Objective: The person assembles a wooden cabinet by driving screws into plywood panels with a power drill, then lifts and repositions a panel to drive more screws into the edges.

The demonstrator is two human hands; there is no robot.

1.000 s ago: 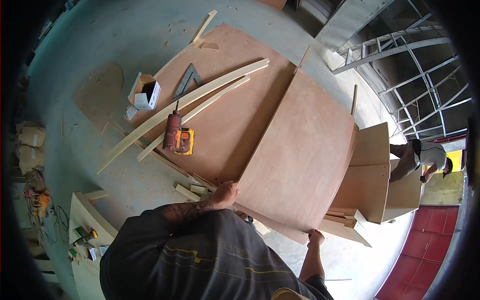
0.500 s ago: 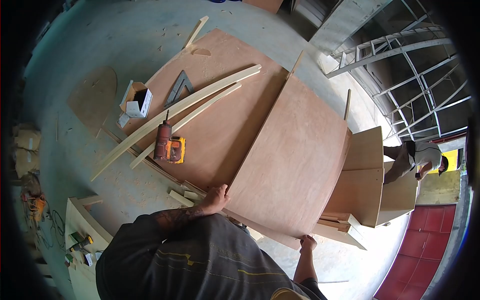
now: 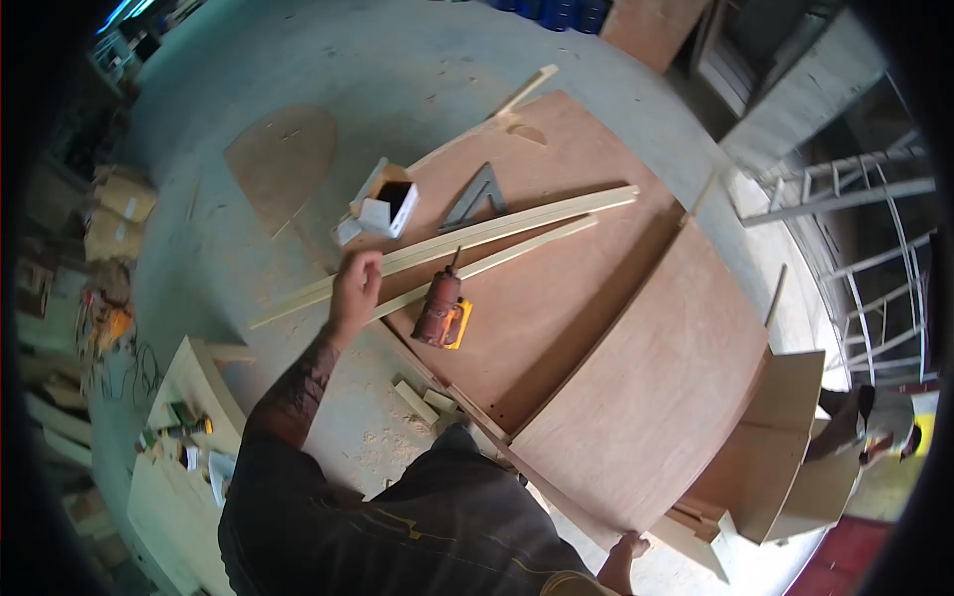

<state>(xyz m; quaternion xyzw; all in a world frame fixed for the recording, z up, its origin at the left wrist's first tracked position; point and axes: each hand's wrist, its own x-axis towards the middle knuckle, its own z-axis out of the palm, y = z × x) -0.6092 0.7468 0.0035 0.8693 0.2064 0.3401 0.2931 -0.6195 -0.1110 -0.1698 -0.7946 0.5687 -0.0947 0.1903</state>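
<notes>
A wide plywood sheet (image 3: 542,343) lies in front of the person, and a second sheet (image 3: 646,387) covers its right part; over the first run two long strips (image 3: 517,221) of wood, their left ends jutting past its edge. A red drill (image 3: 437,308) lies there, its bit crossing the shorter strip, with an opened box (image 3: 388,204) and a metal triangle (image 3: 465,201) beyond. The left hand (image 3: 355,288), fingers curled, is at the strips, contact unclear; the right hand (image 3: 624,549) pinches the second sheet's near corner
</notes>
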